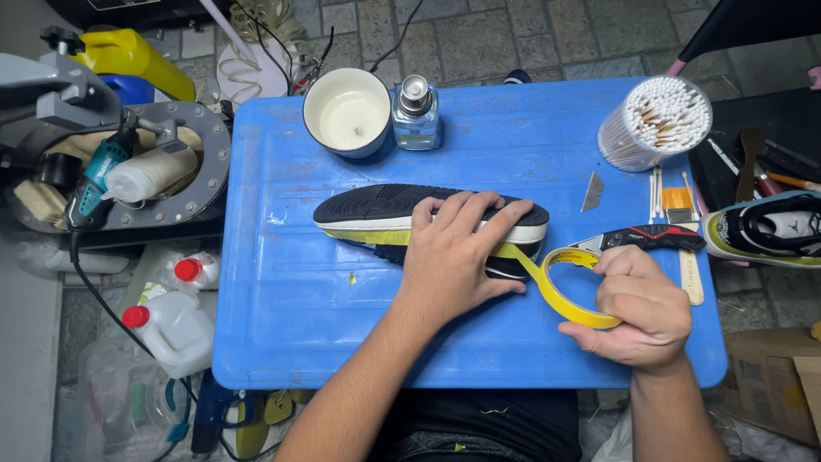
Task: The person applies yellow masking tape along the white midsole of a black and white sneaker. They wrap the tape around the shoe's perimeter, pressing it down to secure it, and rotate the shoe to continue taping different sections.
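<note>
With our left hand (449,257) pressing the black-soled shoe (385,216) mid-tabletop and our right hand (641,308) gripping the yellow tape roll (571,287), we judge masking underway; next, pull taut along the sole.

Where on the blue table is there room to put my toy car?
The blue table is bare at its left side, between the shoe and the left edge, and along the front below the left hand. It is crowded at the back by the cup and bottle, and right by the cotton swabs.
</note>
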